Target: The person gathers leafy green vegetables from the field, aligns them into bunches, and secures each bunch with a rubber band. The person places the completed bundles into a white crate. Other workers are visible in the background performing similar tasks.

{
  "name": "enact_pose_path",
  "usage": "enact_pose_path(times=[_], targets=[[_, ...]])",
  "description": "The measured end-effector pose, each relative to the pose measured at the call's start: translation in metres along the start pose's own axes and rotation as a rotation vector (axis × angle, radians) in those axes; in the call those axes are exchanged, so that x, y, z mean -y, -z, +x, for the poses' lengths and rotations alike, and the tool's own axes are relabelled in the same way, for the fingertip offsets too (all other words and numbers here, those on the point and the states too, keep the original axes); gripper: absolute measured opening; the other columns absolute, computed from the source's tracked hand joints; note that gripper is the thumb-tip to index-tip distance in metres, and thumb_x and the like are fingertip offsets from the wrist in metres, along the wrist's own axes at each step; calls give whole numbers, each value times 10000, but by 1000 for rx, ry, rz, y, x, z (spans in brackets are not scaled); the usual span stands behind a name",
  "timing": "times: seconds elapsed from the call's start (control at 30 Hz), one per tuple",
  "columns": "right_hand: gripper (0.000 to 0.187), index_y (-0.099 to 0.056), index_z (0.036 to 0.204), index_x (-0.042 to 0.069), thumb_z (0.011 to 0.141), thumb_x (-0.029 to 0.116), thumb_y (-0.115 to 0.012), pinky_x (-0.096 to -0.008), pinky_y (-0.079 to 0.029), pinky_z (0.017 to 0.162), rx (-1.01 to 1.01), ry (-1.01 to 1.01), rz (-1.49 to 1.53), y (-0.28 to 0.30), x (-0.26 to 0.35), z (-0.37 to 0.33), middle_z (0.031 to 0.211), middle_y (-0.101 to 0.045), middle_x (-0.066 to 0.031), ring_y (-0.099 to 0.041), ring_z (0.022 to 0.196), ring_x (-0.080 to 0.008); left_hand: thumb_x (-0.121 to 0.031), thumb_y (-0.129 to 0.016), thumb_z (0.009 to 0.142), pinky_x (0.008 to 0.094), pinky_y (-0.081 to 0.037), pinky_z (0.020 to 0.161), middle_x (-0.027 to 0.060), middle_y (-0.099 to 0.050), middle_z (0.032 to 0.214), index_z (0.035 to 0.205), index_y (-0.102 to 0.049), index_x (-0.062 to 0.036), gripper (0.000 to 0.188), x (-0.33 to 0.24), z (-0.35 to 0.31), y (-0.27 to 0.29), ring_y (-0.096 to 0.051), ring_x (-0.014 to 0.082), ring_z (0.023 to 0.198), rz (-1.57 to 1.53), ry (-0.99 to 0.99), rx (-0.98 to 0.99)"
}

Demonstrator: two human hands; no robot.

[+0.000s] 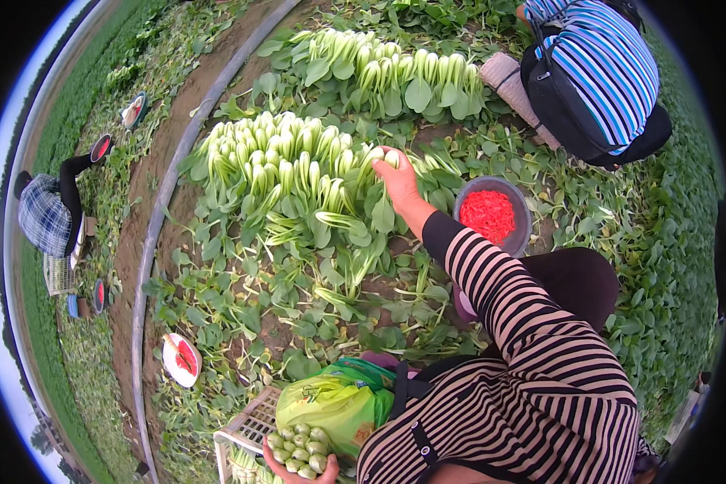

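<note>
Greens with fat, pale ends fill the left hand by a shiny bag, and the right hand pinches more (hands far apart) near a gray bowl.

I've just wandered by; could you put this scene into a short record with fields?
Place: leafy field with a grey pipe
Left hand: holds a bunch of greens, bulb ends showing
Right hand: at the bases of greens in the nearer pile
Farther pile: ahead, similar greens
Beside right forearm: grey basin of red pieces
By left hand: yellow-green bag, plastic crate
Others: blue-striped top, upper right; checked top, far left
</note>
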State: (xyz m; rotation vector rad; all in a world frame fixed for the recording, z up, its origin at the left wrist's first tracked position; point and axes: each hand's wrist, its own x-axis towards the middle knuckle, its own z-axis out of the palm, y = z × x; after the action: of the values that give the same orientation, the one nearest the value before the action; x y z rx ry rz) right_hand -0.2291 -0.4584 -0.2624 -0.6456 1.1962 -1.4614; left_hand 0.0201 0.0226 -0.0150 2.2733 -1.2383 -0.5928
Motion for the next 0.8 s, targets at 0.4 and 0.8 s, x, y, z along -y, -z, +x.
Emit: enact_pose_path(times=[0.4, 0.8], targets=[[263, -607, 1126, 62, 877, 101, -682, -405, -550, 837, 372, -637, 391, 61, 9, -74, 1055, -690, -107, -664, 940, -222, -176, -888, 599, 453, -310, 1121, 248, -318, 1475, 1503, -188, 18, 1160, -9, 1, -7, -373, 351, 1338, -80, 47, -38], [179, -638, 950, -7, 811, 62, -729, -339, -540, 692, 184, -446, 88, 69, 14, -13, 819, -683, -92, -655, 727, -208, -153, -874, 588, 464, -314, 1117, 246, -334, 1451, 1498, -188, 10, 1151, -15, 7, -8, -386, 354, 1321, -156, 72, -21]])
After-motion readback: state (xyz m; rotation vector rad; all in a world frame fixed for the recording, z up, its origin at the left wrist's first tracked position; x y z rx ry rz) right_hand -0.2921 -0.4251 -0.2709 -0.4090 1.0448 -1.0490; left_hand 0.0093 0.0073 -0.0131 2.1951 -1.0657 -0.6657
